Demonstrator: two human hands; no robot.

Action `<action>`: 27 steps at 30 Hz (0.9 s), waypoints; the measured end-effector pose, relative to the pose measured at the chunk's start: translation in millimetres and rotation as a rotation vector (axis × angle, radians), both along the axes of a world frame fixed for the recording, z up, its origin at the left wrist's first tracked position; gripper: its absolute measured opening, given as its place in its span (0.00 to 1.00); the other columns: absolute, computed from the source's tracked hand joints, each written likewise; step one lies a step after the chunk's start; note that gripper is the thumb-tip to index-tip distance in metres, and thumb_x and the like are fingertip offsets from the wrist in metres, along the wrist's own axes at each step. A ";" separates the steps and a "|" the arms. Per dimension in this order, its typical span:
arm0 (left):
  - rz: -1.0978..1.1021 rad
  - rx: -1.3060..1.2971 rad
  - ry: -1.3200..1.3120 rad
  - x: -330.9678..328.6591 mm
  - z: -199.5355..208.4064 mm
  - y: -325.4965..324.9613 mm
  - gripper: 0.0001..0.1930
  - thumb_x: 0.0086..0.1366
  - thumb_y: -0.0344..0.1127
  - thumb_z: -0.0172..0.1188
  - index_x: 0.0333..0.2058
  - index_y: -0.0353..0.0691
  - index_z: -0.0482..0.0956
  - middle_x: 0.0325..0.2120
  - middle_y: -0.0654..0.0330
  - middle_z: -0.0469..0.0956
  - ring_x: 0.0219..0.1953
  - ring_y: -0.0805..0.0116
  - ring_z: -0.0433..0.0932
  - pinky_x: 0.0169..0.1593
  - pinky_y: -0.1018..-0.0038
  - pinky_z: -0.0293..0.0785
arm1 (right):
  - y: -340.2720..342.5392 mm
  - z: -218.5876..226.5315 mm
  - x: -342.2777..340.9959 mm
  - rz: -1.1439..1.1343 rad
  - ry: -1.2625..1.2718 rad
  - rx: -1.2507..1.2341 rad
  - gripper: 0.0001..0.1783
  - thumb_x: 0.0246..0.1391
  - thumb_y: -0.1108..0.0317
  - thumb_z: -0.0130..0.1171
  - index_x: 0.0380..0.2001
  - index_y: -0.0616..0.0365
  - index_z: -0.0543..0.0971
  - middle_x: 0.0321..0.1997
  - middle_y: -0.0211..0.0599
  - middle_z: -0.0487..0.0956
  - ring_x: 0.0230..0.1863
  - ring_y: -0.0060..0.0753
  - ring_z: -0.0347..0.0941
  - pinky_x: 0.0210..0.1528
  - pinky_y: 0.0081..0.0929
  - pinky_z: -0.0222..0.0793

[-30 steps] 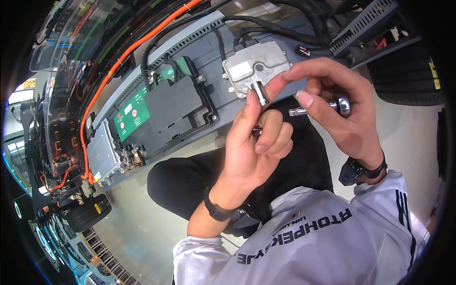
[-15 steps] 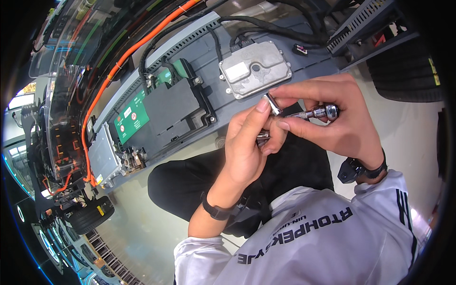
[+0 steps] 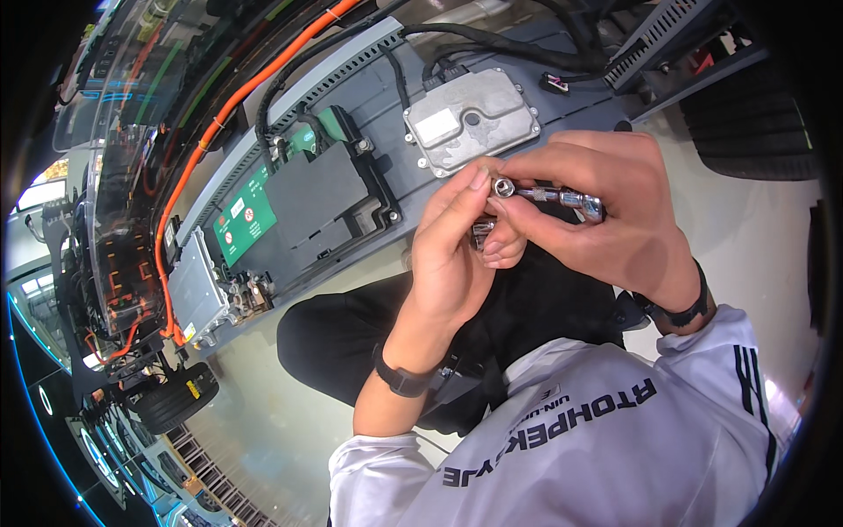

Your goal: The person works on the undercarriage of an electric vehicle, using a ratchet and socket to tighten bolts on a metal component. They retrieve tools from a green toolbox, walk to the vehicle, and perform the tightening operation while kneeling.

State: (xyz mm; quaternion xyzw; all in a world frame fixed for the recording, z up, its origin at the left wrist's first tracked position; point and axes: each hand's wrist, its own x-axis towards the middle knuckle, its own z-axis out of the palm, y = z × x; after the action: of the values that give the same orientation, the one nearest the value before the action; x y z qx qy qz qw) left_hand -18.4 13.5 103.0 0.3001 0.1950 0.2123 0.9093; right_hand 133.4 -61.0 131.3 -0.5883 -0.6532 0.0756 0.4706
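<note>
My left hand (image 3: 452, 255) and my right hand (image 3: 606, 193) meet in front of my lap, fingers closed. Between their fingertips a small chrome socket (image 3: 503, 188) turns its open end up toward me. A slim chrome extension bar (image 3: 537, 194) with a thicker end (image 3: 583, 206) lies within my right hand's grip, running right from beside the socket. Curled left fingers also hold a second chrome piece (image 3: 482, 230), mostly hidden, its kind unclear. Whether the socket and bar are joined, I cannot tell.
Beyond my hands lies a grey vehicle chassis panel (image 3: 386, 149) carrying a silver metal control unit (image 3: 472, 120) and a black-and-green module (image 3: 303, 198). An orange cable (image 3: 207, 132) runs along the left. Tyres (image 3: 746, 123) stand at the right and lower left. My legs (image 3: 342, 325) are folded below.
The socket has tilted so its opening now faces me, and both hands' fingertips have drawn closer around it. My right hand has shifted slightly left with the extension bar.
</note>
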 end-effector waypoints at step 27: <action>-0.348 0.741 0.578 21.2 -74.2 -23.9 0.20 0.67 0.47 0.52 0.30 0.35 0.79 0.20 0.51 0.77 0.25 0.48 0.77 0.32 0.60 0.71 | -15.2 -84.9 -20.5 -0.491 1.241 -0.332 0.15 0.59 0.65 0.60 0.44 0.65 0.76 0.37 0.43 0.81 0.21 0.11 0.62 0.24 0.12 0.55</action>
State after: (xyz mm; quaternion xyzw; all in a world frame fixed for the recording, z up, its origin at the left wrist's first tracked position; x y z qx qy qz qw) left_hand 2.8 -10.4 28.8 0.6776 0.2974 0.0209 0.6722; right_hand 112.9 -76.3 46.4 -0.6313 -0.0904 0.3890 0.6648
